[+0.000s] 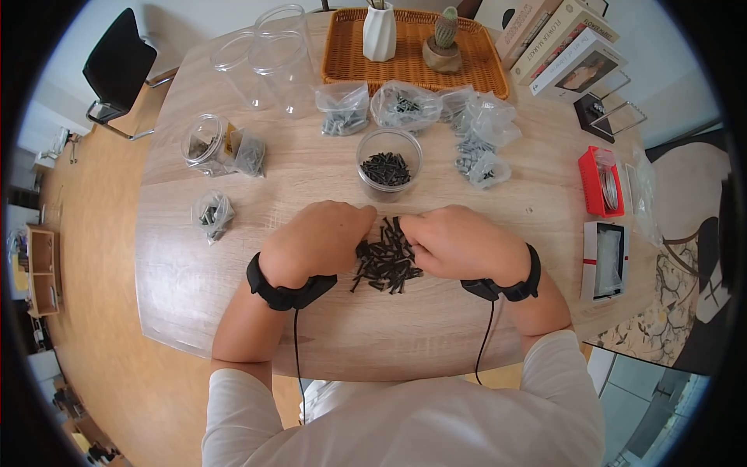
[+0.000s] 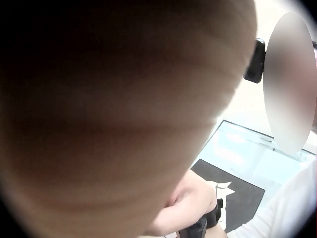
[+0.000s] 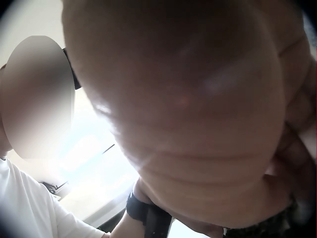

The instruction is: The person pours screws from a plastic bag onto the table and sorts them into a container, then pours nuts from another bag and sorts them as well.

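A loose pile of black screws lies on the table between the two hands. At its left edge is my left hand, back up and fingers bent inward; its fingertips are hidden, and I cannot tell whether they hold a screw. Across from it, my right hand has its thumb and index finger at the pile's upper right, pinching a black screw. Just beyond the hands stands a clear round jar with more black screws inside. Both wrist views are mostly filled by the palms, the left hand and the right hand.
Bags of metal hardware line the table behind the jar. Empty clear containers and a wicker tray stand farther back. At left are an open jar and a small bag; at right, a red basket and a white box.
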`<state>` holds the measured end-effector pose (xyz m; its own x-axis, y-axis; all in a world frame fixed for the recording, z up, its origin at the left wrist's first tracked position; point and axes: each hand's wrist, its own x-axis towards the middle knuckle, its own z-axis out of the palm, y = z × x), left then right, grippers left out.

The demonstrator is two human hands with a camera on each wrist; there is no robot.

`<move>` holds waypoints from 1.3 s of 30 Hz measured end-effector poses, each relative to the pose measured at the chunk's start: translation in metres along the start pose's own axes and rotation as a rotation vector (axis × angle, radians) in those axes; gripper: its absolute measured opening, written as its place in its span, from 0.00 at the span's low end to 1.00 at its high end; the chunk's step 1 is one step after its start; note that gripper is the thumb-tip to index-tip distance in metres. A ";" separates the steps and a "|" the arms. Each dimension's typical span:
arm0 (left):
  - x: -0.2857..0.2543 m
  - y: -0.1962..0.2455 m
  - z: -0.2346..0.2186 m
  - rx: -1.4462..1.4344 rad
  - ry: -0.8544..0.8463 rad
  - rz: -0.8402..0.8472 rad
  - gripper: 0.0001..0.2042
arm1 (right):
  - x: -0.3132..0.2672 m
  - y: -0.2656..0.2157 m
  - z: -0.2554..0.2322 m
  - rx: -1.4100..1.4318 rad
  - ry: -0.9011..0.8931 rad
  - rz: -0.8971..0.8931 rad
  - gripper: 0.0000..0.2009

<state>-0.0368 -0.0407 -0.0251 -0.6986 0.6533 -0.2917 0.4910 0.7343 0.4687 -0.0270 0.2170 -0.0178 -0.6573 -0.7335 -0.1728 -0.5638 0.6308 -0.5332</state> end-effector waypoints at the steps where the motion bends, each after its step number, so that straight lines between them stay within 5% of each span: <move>1: 0.000 0.000 0.000 0.000 -0.001 0.002 0.13 | -0.001 -0.003 -0.005 0.000 0.000 0.000 0.05; 4: -0.001 0.002 0.000 0.016 0.006 -0.012 0.12 | -0.003 -0.013 -0.019 0.134 0.105 -0.039 0.06; 6: -0.001 0.002 0.001 0.021 0.007 -0.006 0.11 | -0.001 -0.017 -0.021 0.284 0.406 -0.105 0.07; 7: -0.001 0.001 0.001 0.026 0.007 0.000 0.11 | 0.001 -0.018 -0.019 0.284 0.406 -0.105 0.07; 9: -0.001 0.002 -0.001 0.008 -0.008 -0.005 0.11 | 0.007 -0.015 -0.015 0.291 0.777 -0.233 0.08; 13: 0.000 0.001 0.002 -0.013 -0.011 0.002 0.11 | 0.014 -0.007 -0.015 0.164 0.912 -0.294 0.10; 15: 0.000 0.003 0.000 -0.010 -0.018 -0.002 0.11 | 0.017 -0.007 -0.013 0.075 0.906 -0.179 0.13; 28: -0.003 0.006 -0.009 -0.043 -0.039 0.003 0.10 | 0.010 -0.015 -0.014 0.217 0.825 -0.171 0.13; 36: -0.012 0.009 -0.032 -0.092 0.087 0.146 0.07 | -0.003 0.001 0.000 0.018 0.030 -0.033 0.03; 39: -0.014 0.013 -0.039 -0.160 0.202 0.188 0.07 | -0.005 0.004 0.003 0.014 0.000 -0.064 0.03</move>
<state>-0.0415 -0.0474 0.0178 -0.7005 0.7133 -0.0232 0.5445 0.5553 0.6286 -0.0248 0.2224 -0.0220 -0.6200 -0.7724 -0.1375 -0.5977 0.5786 -0.5550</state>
